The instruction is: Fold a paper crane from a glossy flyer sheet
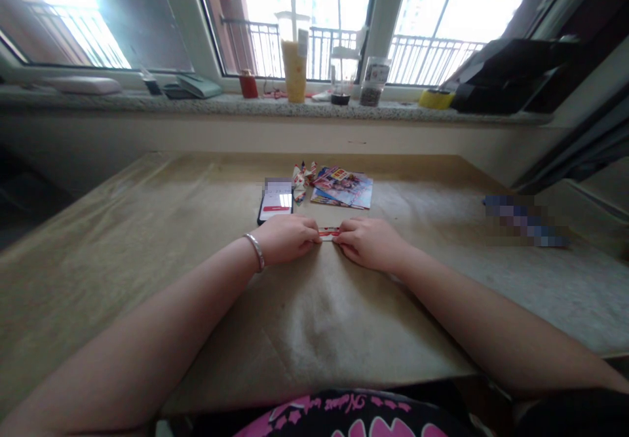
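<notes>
A small folded strip of printed paper (pixel 329 233), white with red, lies flat on the table in front of me. My left hand (pixel 289 238) pinches its left end, and a silver bracelet circles that wrist. At the opposite end, the fingers of my right hand (pixel 369 243) are closed on the strip. Both hands cover the strip's ends, so only its middle shows. Just beyond my left hand lies a phone (pixel 278 206) with its screen lit. Behind the strip are folded paper shapes (pixel 302 179) and a loose pile of colourful printed sheets (pixel 351 189).
A tan cover lies over the table (pixel 314 319). Far to the right is a blurred-out bluish item (pixel 525 222). Along the windowsill (pixel 196 104) stand a tall yellow drink cup (pixel 295 63), a red jar (pixel 248 84), clear containers (pixel 376 82) and a black bag (pixel 506 76).
</notes>
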